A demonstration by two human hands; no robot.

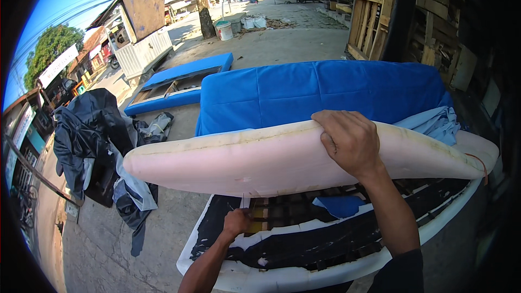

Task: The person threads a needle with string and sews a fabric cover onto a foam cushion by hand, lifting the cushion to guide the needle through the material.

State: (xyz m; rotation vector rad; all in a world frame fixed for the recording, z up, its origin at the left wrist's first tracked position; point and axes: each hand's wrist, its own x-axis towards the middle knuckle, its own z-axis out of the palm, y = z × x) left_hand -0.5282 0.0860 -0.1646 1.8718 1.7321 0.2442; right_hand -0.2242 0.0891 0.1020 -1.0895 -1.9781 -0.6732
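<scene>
A long pale pink foam cushion [271,160] stands tilted on edge over a seat frame [320,244] with black webbing and a white padded rim. My right hand [350,144] grips the cushion's upper edge, fingers over the far side and thumb on the near face. Below the cushion's lower edge, my left hand [237,222] is closed in a fist by the frame's left end. A thin, pale, upright sliver shows just above that fist; whether the hand holds it is unclear. A blue fabric scrap [340,206] lies on the webbing.
Behind the cushion stands a blue upholstered piece [325,89], with light blue cloth [434,125] at its right. A blue-covered frame [182,99] lies farther left. Dark fabric [89,127] is heaped at left. Wooden frames [372,13] lean at right; a bucket [223,30] stands by a tree [202,8].
</scene>
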